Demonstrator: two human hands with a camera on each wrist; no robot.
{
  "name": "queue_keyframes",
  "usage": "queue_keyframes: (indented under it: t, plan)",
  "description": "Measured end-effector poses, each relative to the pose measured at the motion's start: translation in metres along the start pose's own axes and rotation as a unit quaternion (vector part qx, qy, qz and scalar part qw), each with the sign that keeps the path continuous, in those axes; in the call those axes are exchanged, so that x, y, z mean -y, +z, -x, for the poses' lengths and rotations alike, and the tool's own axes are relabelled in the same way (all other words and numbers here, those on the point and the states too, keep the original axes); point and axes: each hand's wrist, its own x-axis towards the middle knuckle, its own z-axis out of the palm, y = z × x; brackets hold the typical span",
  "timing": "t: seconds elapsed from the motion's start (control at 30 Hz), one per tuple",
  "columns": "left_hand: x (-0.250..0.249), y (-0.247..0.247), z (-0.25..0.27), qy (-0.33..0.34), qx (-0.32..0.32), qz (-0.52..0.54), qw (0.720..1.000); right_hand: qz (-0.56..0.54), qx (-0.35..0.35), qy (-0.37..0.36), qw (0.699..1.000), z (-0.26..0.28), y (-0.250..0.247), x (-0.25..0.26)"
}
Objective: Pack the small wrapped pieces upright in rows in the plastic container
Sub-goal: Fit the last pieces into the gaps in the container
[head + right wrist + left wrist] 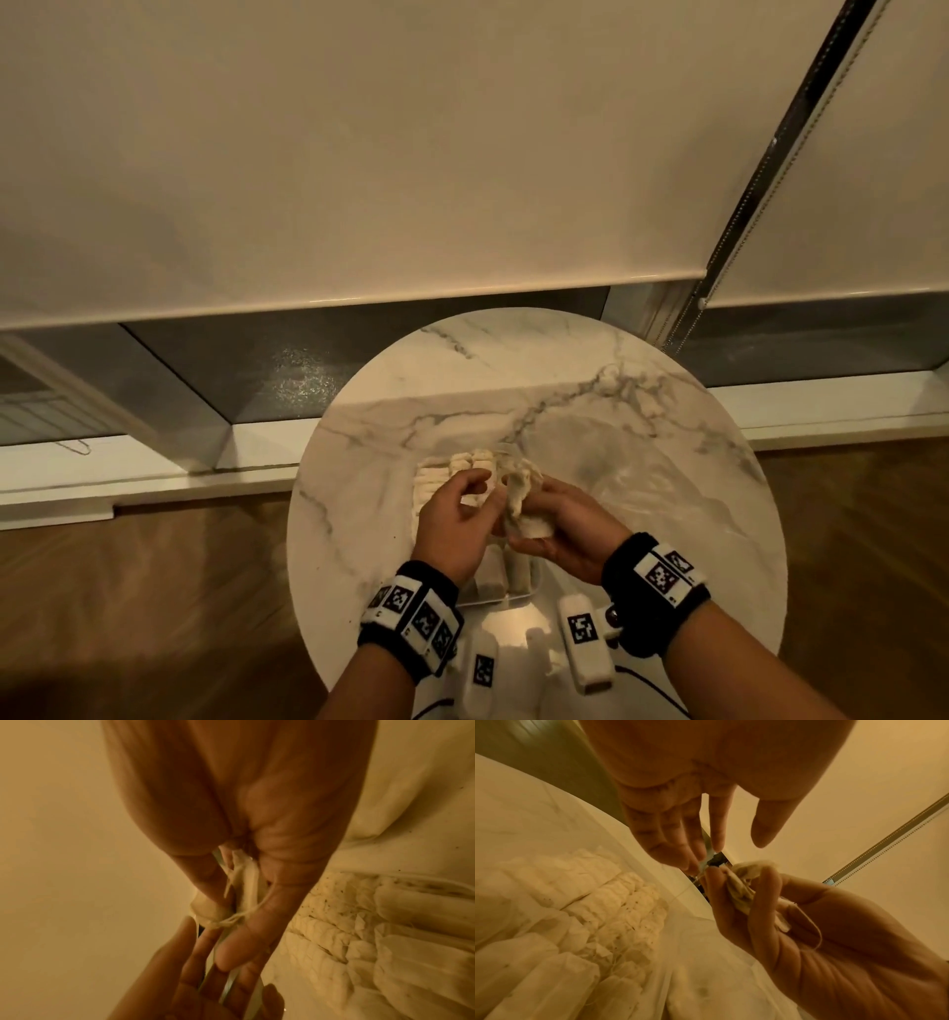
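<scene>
Your right hand [557, 524] grips a bunch of tea bags [519, 496]; left hand [457, 519] fingers loose: pinch 1, seat upright in the container [534, 583].

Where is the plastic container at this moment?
In the head view the plastic container stands on the round marble table, near its middle, directly under both hands.

Dim, warm yellow light throughout. Both wrist views are soft and blurred, with strong wide-angle stretch at the edges. The bench [513, 370] shows a faint sheen.
</scene>
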Motion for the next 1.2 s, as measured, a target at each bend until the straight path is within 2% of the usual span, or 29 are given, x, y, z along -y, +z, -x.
queue_keyframes:
  t: [0.1,0.3,0.4,0.6,0.73,0.83,1.0,1.2]
  plan:
    - [0.001,-0.003,0.002,-0.018,0.012,-0.002,1.0,0.081,-0.012,-0.01,0.997,0.0,0.008,-0.008]
    - [0.007,-0.006,0.004,0.008,0.024,-0.03,0.999,0.182,-0.079,-0.032,0.98,-0.004,0.011,-0.016]
    - [0.015,-0.01,0.001,0.009,0.03,-0.06,0.998,0.187,-0.093,-0.03,0.978,-0.007,0.009,-0.017]
    - [0.024,-0.021,-0.004,0.016,-0.017,-0.06,0.998,0.172,-0.135,-0.009,0.976,-0.011,0.002,-0.018]
    - [0.042,-0.039,-0.013,-0.02,-0.007,-0.157,0.987,0.17,-0.155,-0.003,0.973,-0.012,-0.004,-0.018]
    - [0.048,-0.046,-0.014,-0.039,-0.003,-0.192,0.981,0.165,-0.16,0.003,0.973,-0.012,-0.011,-0.019]
    - [0.05,-0.049,-0.02,-0.039,0.058,-0.315,0.946,0.157,-0.168,0.009,0.973,-0.011,-0.017,-0.02]
    - [0.057,-0.044,-0.03,-0.055,0.147,-0.379,0.912,0.152,-0.176,0.01,0.973,-0.008,-0.018,-0.019]
